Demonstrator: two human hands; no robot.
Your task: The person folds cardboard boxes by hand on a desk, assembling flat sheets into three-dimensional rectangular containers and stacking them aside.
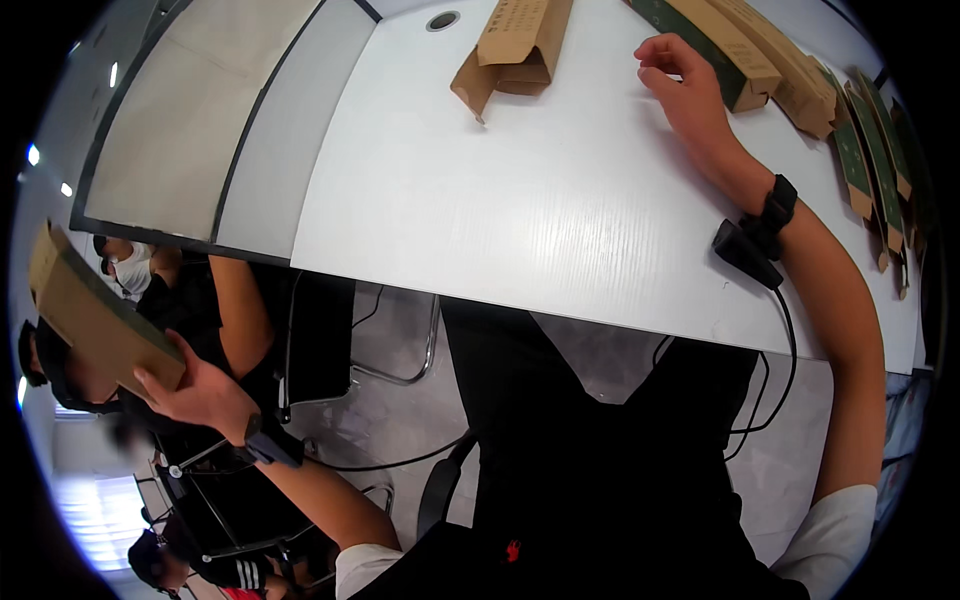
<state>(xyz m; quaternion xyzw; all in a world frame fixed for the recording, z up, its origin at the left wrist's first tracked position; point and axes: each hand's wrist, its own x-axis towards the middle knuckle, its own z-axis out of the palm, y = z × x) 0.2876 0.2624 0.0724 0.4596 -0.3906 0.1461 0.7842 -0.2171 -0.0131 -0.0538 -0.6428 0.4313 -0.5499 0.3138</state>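
Note:
Off the left side of the table, my left hand (pixel 203 393) grips the end of a long brown cardboard box (pixel 105 315), its fingers and thumb wrapped about it. The box is raised and tilted. Over the white table (pixel 520 210), my right hand (pixel 685 88) is loosely curled, with a gap between thumb and fingers and nothing in it. Just beyond it lies a long green and brown cardboard box (pixel 745 70). A brown box with its end flaps open (pixel 520 50) lies farther left on the table.
Another brown box (pixel 800 85) and several flattened green and brown cartons (pixel 870 150) lie at the far right. A partition (pixel 265 120) borders the table's left. A black device on my right wrist (pixel 750 250) trails a cable. Other people (pixel 135 265) sit at the left.

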